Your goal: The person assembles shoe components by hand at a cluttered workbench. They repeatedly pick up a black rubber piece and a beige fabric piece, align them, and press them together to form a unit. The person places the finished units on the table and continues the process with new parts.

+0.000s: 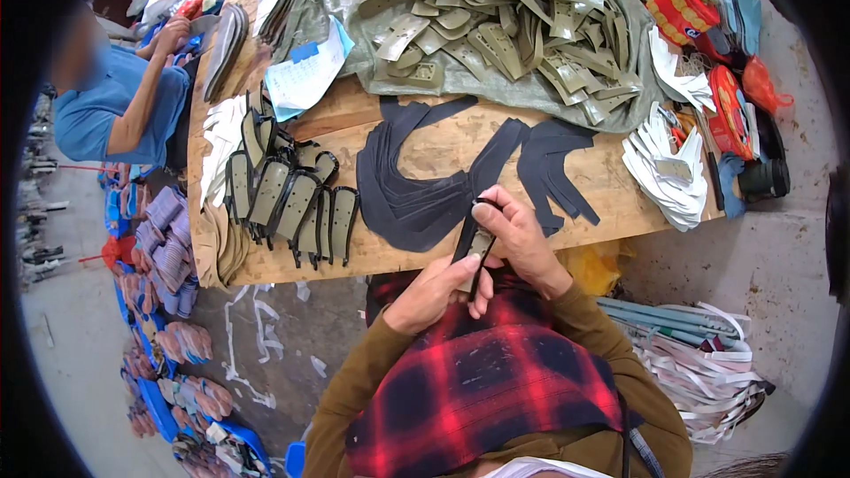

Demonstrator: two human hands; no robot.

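Note:
Just past the table's near edge, over my lap, I hold a small olive insole board (479, 246) with a black strip along its edge. My left hand (429, 292) is closed on its lower end, the thumb lying on its face. The fingers of my right hand (522, 243) pinch the black strip near the upper end. Fanned black fabric pieces (412, 212) lie on the table just beyond, with a second black stack (553, 168) to their right. At the left, olive boards with black edging (283, 199) stand grouped together.
A big heap of bare olive boards (496, 26) covers a green sheet at the back. White strips (668, 164) and a red container (686, 9) sit at right. A written paper (305, 75) lies left of the heap. Another person (124, 102) works at far left.

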